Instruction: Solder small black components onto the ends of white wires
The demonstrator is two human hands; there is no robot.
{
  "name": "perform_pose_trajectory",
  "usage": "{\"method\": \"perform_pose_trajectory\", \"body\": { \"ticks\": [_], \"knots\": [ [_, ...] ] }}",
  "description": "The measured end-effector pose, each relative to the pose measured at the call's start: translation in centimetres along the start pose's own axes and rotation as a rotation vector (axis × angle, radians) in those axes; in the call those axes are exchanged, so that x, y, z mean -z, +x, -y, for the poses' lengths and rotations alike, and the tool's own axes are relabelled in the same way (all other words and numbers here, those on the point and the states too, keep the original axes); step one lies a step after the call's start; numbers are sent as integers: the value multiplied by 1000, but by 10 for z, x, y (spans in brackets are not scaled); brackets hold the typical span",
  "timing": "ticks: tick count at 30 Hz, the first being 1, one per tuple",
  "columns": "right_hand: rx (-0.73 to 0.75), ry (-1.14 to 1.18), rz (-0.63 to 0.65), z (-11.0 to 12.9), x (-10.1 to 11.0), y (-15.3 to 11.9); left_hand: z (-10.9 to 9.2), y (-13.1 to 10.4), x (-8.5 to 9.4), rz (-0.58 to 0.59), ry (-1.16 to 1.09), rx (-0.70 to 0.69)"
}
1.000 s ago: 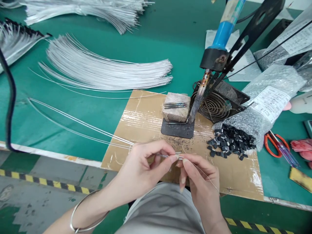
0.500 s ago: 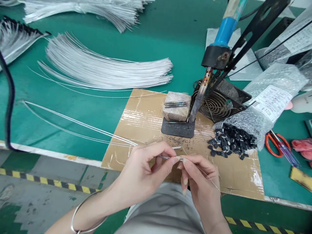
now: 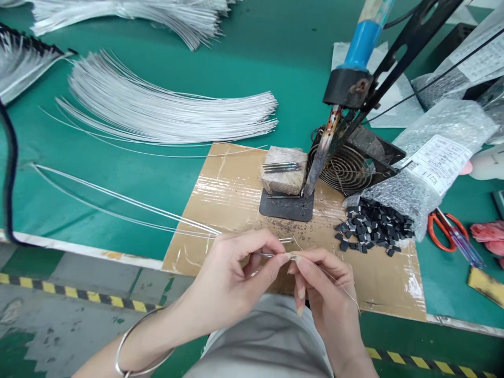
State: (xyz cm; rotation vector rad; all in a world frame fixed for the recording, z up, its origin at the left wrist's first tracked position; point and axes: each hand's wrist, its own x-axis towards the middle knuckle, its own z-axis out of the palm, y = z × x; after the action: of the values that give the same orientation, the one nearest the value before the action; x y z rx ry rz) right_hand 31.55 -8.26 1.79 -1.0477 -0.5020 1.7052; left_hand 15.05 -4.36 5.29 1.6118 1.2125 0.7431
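Note:
My left hand [image 3: 240,273] is closed in a pinch on thin white wires [image 3: 129,200], which loop out to the left across the table. Other wire ends stick out beyond its fingers. My right hand [image 3: 328,286] pinches close to the left fingertips, at the tip of the same wires; the fingers hide just what sits there. A thin strand [image 3: 333,278] runs over my right hand and trails past it. Both hands are above a brown cardboard sheet [image 3: 228,184].
Behind the hands, a soldering iron [image 3: 328,136] hangs in a stand over a block [image 3: 284,181] with metal sticks. A small fan [image 3: 342,165] sits behind it. Right lie black connectors [image 3: 374,228], a bubble bag [image 3: 441,142] and orange-handled scissors [image 3: 441,233]. A white wire bundle [image 3: 169,115] lies back left.
The view has shifted slightly. Both hands keep the same pinch at nearly the same spot; the thin strand by my right hand has moved a little.

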Motion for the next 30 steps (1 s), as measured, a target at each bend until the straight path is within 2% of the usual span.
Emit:
{"method": "perform_pose_trajectory", "body": {
  "ticks": [6,10,19,30],
  "knots": [
    [-88,34,62,6,3,3,-1,2,2,30,-32,13],
    [-89,54,77,4,2,3,3,1,0,-8,-31,47],
    [-61,102,25,-2,-2,4,4,-2,-6,-78,-5,28],
    [-36,114,-25,-7,-6,4,8,-4,-13,-195,28,-80]
  ]
}}
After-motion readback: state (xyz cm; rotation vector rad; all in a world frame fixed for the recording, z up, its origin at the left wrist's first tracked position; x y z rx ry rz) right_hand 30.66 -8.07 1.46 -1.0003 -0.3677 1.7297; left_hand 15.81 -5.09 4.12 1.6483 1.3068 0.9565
